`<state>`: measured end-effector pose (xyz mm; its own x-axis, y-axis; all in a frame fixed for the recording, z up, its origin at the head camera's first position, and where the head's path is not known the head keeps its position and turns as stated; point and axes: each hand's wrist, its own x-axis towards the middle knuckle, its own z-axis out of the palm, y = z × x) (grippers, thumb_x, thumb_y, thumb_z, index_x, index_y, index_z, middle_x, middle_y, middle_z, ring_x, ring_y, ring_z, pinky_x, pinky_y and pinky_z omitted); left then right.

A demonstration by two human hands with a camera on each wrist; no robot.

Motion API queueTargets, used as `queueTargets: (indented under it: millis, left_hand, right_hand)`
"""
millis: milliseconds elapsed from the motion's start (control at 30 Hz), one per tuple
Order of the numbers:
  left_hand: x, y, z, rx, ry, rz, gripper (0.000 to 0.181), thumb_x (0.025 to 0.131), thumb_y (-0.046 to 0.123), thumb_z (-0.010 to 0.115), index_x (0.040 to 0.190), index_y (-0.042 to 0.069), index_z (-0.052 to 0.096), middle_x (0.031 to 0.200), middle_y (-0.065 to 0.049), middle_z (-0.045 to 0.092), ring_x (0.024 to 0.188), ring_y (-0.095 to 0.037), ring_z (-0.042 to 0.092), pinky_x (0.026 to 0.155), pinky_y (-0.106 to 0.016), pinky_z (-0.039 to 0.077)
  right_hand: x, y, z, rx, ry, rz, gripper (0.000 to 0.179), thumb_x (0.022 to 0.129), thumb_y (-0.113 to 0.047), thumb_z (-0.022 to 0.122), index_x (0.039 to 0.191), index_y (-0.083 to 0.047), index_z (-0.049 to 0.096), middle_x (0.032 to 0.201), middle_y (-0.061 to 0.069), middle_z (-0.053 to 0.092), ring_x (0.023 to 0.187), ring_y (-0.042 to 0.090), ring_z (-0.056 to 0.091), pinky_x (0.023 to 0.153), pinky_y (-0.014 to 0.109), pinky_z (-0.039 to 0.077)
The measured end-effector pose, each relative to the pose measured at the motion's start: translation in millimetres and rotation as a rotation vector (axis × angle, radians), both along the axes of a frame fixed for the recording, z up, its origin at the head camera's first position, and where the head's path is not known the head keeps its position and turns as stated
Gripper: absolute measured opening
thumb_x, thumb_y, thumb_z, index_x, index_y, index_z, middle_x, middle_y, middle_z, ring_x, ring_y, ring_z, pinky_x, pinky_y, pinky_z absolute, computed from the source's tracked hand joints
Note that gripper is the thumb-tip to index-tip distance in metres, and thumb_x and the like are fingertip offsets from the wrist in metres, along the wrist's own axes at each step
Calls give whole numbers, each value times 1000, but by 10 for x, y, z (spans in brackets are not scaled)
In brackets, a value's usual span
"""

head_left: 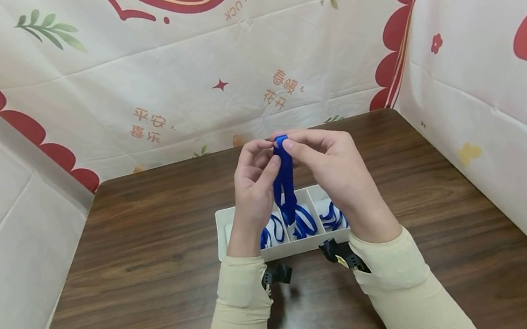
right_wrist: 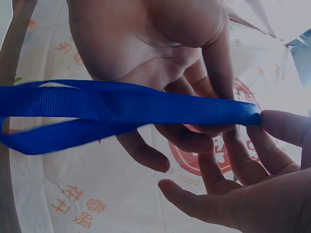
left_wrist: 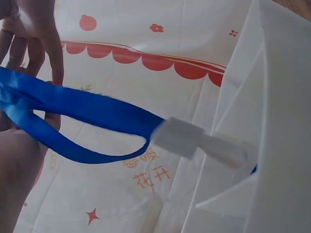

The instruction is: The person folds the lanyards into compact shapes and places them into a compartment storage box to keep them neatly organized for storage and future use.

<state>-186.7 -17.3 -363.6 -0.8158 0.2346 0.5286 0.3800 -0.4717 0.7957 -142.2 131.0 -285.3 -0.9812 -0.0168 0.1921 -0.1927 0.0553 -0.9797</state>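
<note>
Both hands hold up a blue lanyard [head_left: 286, 170] above the white divided tray [head_left: 220, 234]. My right hand [head_left: 336, 159] pinches the lanyard's top between thumb and forefinger. On the other side, my left hand [head_left: 255, 181] holds the strap's edge with its thumb and fingers, just below that top. The strap hangs down in loops, seen from the side in the right wrist view as a ribbed blue band [right_wrist: 194, 109]. A white plastic fitting [left_wrist: 180, 137] is at its lower end, close to the tray [left_wrist: 286, 121] in the left wrist view.
Blue-and-white lanyards lie in the tray's compartments, among them coiled straps [head_left: 333, 216] at the right end. Under the tray is a dark wooden table [head_left: 153, 226]. Printed white cloth [head_left: 185, 75] hangs behind it and on the sides.
</note>
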Motion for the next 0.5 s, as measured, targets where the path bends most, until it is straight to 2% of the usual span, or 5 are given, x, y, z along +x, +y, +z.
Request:
queueTargets:
  millis: [133,267,367,500]
  left_hand:
    - [7,-2,-26,-71,35,71,33,109,0,48,126,27,53,117,10,70,110,-12,68,95,-28,60]
    - [16,-4,-56,-116,78,125,25,109,0,49,132,7,46,116,8,70,108,-12,66,95,-26,58]
    - [33,-3,-79,-153,126,176,22,109,-1,48,129,-5,41,107,-6,68,101,-11,64,91,-28,57]
    - [45,7,-97,-170,230,244,13,109,-2,48,122,-4,45,94,-27,63,92,-10,63,87,-29,58]
  right_hand:
    - [4,9,4,0,3,-11,28,105,-21,68,127,-8,78,125,9,79,121,18,69,109,40,51]
    - [15,12,10,-14,23,-25,28,106,-20,68,127,-6,78,122,7,80,122,18,69,114,43,48]
    - [32,16,17,-37,48,-40,28,106,-20,67,126,-4,78,118,3,81,121,20,69,115,43,45]
    - [35,18,18,-71,75,-53,27,106,-20,67,123,-2,78,113,-2,83,121,21,69,114,44,44]
